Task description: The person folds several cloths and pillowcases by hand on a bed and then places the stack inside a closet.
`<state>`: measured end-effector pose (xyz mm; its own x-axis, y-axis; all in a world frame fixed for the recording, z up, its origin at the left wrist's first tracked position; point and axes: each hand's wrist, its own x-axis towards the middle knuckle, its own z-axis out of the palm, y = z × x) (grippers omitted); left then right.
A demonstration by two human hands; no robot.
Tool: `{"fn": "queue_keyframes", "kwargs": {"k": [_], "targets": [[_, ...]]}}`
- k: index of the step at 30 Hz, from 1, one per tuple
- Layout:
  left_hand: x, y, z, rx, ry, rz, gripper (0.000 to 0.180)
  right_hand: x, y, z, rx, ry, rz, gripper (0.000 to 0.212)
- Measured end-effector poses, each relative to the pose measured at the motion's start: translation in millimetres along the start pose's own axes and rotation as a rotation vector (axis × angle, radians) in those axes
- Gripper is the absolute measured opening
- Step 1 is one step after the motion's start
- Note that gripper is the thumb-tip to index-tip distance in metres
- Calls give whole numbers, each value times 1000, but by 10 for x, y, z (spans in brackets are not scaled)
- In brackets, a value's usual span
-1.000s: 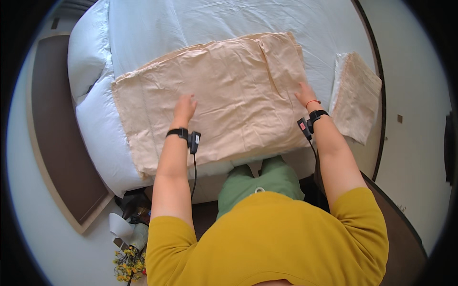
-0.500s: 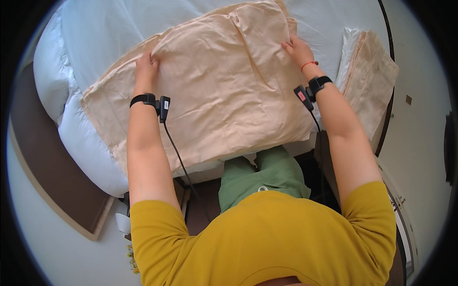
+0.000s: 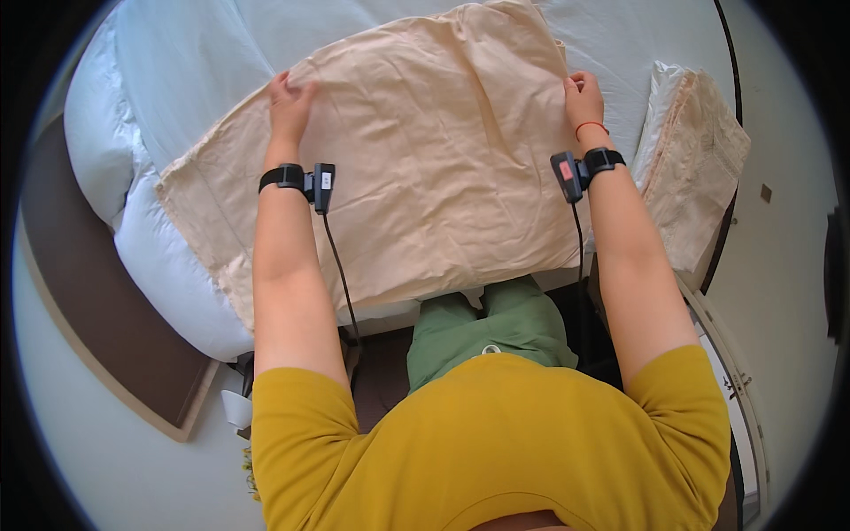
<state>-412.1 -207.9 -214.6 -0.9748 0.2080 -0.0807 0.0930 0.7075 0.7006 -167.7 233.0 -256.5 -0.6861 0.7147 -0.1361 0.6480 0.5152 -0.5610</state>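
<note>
A beige pillowcase (image 3: 425,159) lies spread flat on a bed with a white sheet (image 3: 177,62). My left hand (image 3: 288,102) rests on the cloth near its upper left edge, fingers curled onto the fabric. At the right edge of the pillowcase, my right hand (image 3: 583,96) pinches the cloth. Both wrists carry black bands with small devices and cables.
A second beige pillowcase on a white pillow (image 3: 699,168) lies at the bed's right side. A brown rug (image 3: 97,327) runs along the left of the bed on a pale floor. My green trousers (image 3: 482,332) press against the bed's near edge.
Both hands have slid outward and farther up the pillowcase, the left to its upper left, the right to its right edge. The view has shifted closer over the bed.
</note>
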Motion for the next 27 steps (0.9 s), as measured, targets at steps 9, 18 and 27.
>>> {"fn": "queue_keyframes", "kwargs": {"k": [9, 18, 27], "targets": [[-3260, 429, 630, 86, -915, 180, 46, -1448, 288, -326, 444, -711, 486, 60], [-3847, -218, -302, -6, -155, -540, 49, -2143, -179, -926, 213, -857, 105, 47], [-4558, 1005, -80, 124, -642, -289, 73, -2076, -672, -2307, 339, -888, 10, 31]]}}
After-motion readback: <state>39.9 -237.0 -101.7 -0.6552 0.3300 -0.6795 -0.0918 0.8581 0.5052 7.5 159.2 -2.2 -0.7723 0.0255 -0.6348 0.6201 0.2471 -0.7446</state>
